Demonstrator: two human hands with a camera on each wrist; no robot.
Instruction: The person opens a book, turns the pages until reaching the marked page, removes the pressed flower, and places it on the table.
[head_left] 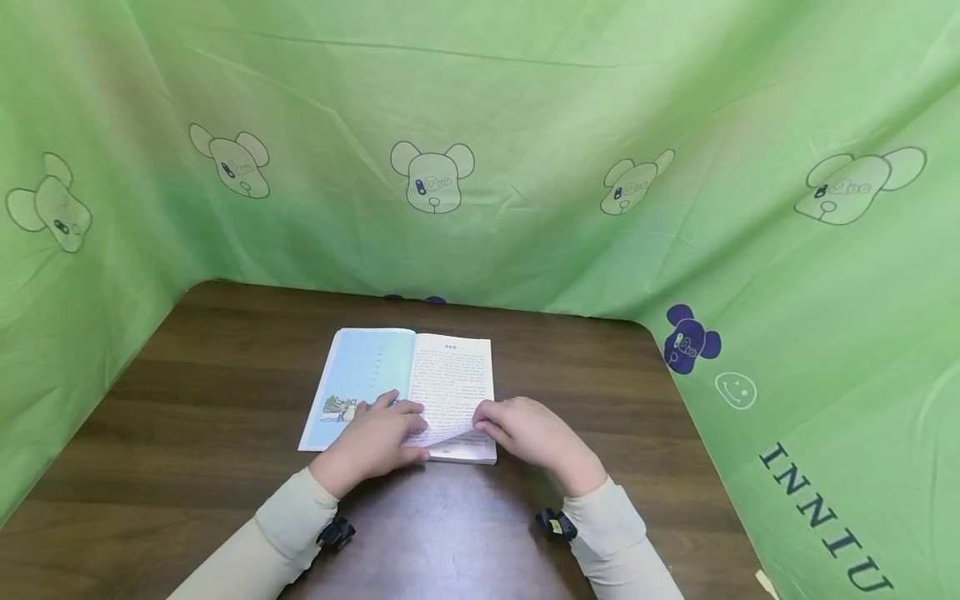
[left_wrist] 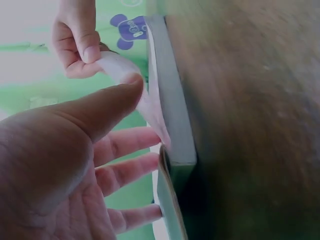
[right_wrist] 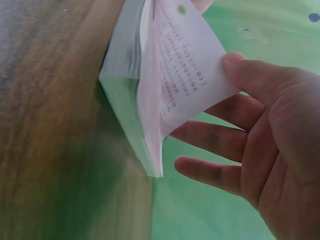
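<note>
White-paged, an open book lies on the brown table, where I see the right hand pinch a lifted page and the left hand rest, fingers spread, across the fold. Wood surrounds every edge, reaching the green curtain. Fingertips behind the page hide from me; sleeves run out of frame.

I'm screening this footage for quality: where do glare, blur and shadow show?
Head view: pale sheen on the dark brown wooden table; left wrist: wood grain smeared, deep shadow beside the open, white-paged book; right wrist: table blurred too, dim shadow by the book, print on the thin, pale lifted page soft but visible.
</note>
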